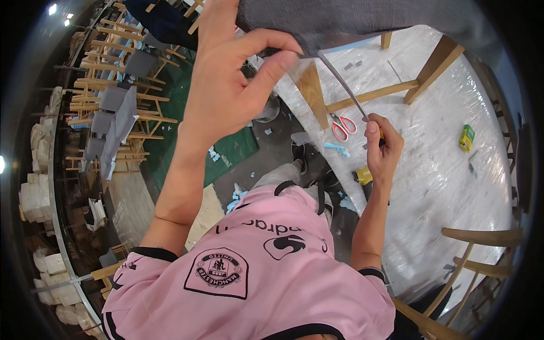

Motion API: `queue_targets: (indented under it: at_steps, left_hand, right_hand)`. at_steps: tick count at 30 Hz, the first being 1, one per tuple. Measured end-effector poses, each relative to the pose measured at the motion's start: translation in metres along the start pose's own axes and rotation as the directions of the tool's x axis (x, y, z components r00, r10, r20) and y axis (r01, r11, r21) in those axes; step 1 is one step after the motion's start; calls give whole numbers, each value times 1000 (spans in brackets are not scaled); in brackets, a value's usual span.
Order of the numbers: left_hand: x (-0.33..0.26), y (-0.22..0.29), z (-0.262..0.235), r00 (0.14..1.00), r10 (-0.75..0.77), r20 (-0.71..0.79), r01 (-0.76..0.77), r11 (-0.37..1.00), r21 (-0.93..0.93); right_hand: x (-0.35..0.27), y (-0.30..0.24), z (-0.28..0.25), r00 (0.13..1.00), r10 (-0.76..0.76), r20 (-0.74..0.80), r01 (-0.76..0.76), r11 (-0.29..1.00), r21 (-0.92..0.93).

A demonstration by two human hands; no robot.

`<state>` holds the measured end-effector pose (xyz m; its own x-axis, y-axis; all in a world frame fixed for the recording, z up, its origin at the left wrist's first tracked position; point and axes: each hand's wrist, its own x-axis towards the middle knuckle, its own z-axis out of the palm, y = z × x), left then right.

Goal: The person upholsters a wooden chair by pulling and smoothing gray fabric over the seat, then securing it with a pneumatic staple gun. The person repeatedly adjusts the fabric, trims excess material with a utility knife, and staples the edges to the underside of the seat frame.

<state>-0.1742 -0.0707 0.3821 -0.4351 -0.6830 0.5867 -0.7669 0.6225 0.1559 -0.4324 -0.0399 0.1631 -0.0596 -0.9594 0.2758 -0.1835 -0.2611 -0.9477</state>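
A dark grey upholstered seat (pixel 340 22) on wooden legs (pixel 435 69) stands over the plastic-wrapped worktop. My left hand (pixel 229 73) is raised at its near edge, with thumb and index finger pinching the grey fabric there. In my right hand (pixel 385 144) is a screwdriver (pixel 345 85) with a long metal shaft, its fist wrapped round the handle. The shaft slants up and left, and its tip meets the seat's lower edge just right of my left fingertips. Most of the handle is hidden by my fingers. Red-handled scissors (pixel 343 128) lie below the seat, beside a wooden leg.
The worktop (pixel 430 170) wears clear plastic film. On it rest a green and yellow small box (pixel 467 138), a yellow object (pixel 363 175) by my right wrist and blue scraps (pixel 338 149). Several wooden chair frames (pixel 122 107) are stacked at left. Another wooden frame (pixel 481 237) stands lower right.
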Motion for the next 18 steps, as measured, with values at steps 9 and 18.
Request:
queue_targets:
  at_steps: [9, 18]
  left_hand:
    - [7, -2, -3, 997, -33, 69, 35, 999, -25]
    - [42, -65, 2, 952, 67, -300, -195, 886, -421]
  right_hand:
    - [66, 15, 35, 973, -168, 157, 124, 958, 260]
    - [96, 0, 13, 935, -248, 252, 202, 960, 195]
